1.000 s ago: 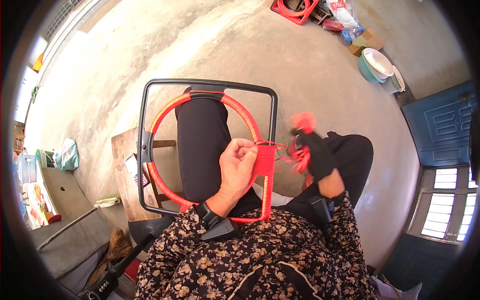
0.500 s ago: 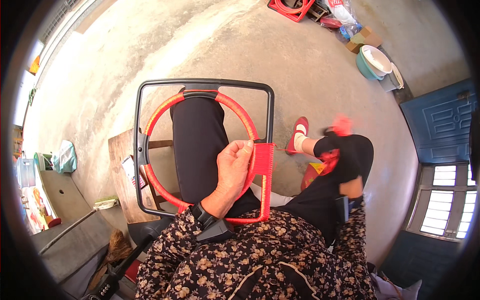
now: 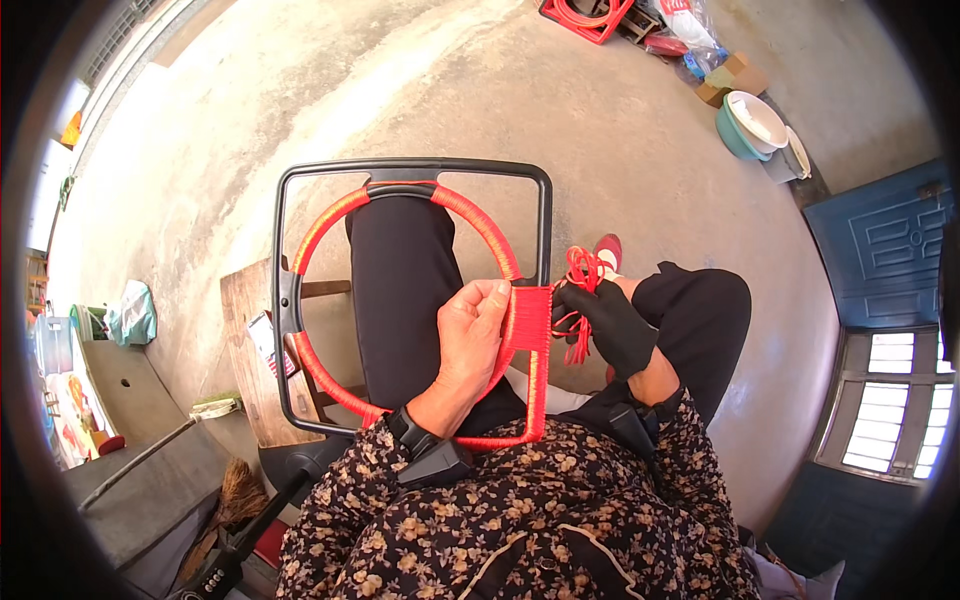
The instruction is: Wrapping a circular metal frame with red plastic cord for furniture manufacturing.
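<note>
On my lap stands a black rounded-square frame point(image 3: 547, 225) with a ring inside it, partly wrapped in red cord point(image 3: 480, 225). My bare left hand point(image 3: 467, 335) pinches the ring's right side, thumb at the edge of a flat red band of cord point(image 3: 531, 318) that spans from the ring to the frame. The frame's lower right corner is wrapped red too. My right hand point(image 3: 615, 325), in a black glove, is closed around a looped bundle of red cord point(image 3: 580, 340), just right of the band. Its fingertips are partly hidden by the loops.
A wooden stool point(image 3: 250, 370) with a phone point(image 3: 268, 342) on it is at my left. Beyond it lie a straw broom point(image 3: 240, 492) and a teal bag point(image 3: 132, 315). Basins point(image 3: 742, 130), a cardboard box point(image 3: 740, 75) and another red frame point(image 3: 600, 30) lie along the far right wall.
My right hand has swept left from over my right knee to beside the frame, bringing the bundle of red cord with it. My left hand keeps its grip on the ring.
</note>
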Tool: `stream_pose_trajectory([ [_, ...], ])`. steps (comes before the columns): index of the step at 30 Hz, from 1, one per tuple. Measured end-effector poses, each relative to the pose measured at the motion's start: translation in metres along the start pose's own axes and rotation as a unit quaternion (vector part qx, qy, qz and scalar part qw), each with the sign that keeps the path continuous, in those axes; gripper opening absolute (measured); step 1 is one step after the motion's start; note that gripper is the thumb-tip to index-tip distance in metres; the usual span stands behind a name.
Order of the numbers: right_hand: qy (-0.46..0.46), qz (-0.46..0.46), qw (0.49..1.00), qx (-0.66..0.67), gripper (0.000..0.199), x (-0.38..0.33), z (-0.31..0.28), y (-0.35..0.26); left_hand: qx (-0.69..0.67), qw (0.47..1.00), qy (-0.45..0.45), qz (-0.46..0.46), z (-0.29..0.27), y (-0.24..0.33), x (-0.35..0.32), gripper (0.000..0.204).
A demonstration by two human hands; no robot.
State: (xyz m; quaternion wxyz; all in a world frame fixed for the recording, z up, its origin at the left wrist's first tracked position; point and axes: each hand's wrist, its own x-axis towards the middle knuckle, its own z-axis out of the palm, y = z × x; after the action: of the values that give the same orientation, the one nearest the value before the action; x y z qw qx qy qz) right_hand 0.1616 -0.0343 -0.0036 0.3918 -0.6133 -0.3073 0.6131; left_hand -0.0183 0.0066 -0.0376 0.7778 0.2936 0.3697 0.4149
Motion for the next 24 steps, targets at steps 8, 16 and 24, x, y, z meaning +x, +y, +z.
stream_pose_trajectory([
  [8,0.107,-0.072,0.941,0.314,0.017,0.000,0.006,0.009,-0.021,0.998,-0.007,-0.053,0.003,0.005,0.000,0.013],
  [16,-0.018,-0.076,0.893,0.442,0.019,0.022,-0.024,0.036,-0.064,0.994,-0.072,-0.044,0.005,-0.002,-0.004,0.012],
  [24,0.047,0.013,0.989,0.138,0.025,0.012,0.005,0.015,-0.022,0.999,-0.031,0.036,0.005,-0.008,-0.001,0.011],
])
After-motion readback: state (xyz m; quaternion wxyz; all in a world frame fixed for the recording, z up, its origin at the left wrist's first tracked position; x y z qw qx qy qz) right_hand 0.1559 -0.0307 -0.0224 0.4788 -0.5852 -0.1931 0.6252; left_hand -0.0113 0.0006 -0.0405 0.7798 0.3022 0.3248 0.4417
